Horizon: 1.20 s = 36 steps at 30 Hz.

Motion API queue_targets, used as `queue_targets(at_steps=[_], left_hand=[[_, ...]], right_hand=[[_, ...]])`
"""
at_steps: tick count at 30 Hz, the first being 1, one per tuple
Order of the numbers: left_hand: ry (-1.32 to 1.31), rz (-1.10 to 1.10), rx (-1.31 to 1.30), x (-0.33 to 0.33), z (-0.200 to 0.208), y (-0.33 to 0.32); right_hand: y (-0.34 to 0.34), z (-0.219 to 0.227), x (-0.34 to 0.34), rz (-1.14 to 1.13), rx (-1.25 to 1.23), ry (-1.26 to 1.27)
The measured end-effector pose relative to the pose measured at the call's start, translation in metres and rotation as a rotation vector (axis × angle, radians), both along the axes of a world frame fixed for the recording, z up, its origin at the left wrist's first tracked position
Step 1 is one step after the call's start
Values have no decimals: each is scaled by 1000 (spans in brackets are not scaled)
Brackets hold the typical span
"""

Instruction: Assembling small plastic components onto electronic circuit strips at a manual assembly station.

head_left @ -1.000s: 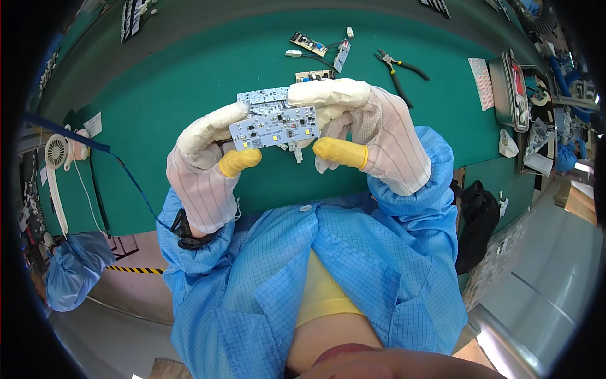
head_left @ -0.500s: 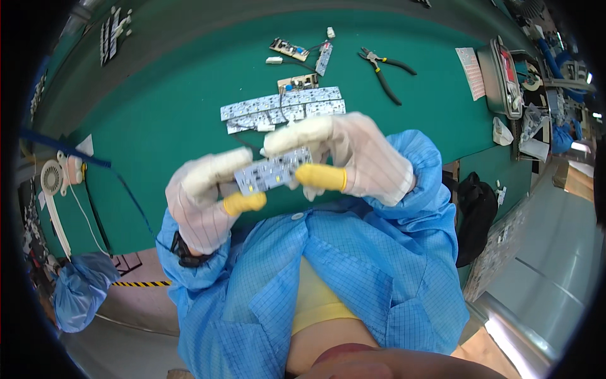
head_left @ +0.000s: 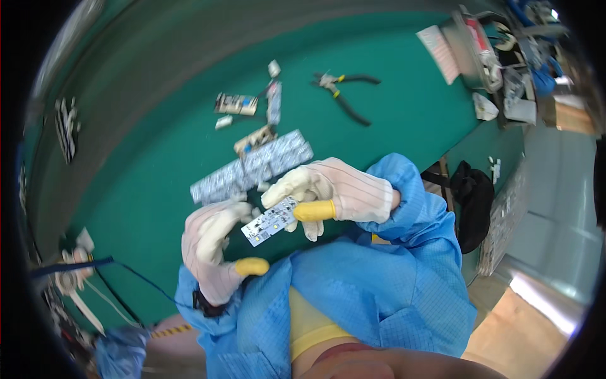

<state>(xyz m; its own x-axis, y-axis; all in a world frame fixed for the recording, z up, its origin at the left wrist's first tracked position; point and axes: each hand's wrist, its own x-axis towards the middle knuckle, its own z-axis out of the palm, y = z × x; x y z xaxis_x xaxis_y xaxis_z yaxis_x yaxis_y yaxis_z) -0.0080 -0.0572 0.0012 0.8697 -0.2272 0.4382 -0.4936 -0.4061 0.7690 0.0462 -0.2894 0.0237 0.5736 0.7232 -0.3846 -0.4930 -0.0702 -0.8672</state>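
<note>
Small circuit board [head_left: 270,221] pinched in right hand [head_left: 334,192], slanting up-right; left hand [head_left: 211,249] half-open, empty.

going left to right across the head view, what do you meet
blue cable → left hand → small circuit board → right hand → black bag

White striped gloves [head_left: 353,189] with yellow fingertips [head_left: 314,210], green mat [head_left: 158,139], blue sleeves [head_left: 404,189]
</note>
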Motion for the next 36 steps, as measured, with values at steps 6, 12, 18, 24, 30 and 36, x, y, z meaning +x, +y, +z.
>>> queue_targets(at_steps=[6, 12, 18, 24, 30, 36], left_hand=[[41, 240, -241, -12, -25, 7], [66, 206, -206, -7, -24, 8], [74, 222, -93, -4, -19, 13], [-23, 153, -23, 2, -23, 19], [-83, 169, 79, -2, -30, 26], [-105, 172, 90, -4, -38, 21]], right_hand=[[-64, 21, 129, -563, 127, -326], [-117, 33, 264, -1037, 30, -339], [-20, 13, 202, -228, -409, -563], [-1, -8, 187, -7, -728, -1251], [33, -27, 124, 92, -764, -1328], [72, -47, 112, 80, -1094, -1597]])
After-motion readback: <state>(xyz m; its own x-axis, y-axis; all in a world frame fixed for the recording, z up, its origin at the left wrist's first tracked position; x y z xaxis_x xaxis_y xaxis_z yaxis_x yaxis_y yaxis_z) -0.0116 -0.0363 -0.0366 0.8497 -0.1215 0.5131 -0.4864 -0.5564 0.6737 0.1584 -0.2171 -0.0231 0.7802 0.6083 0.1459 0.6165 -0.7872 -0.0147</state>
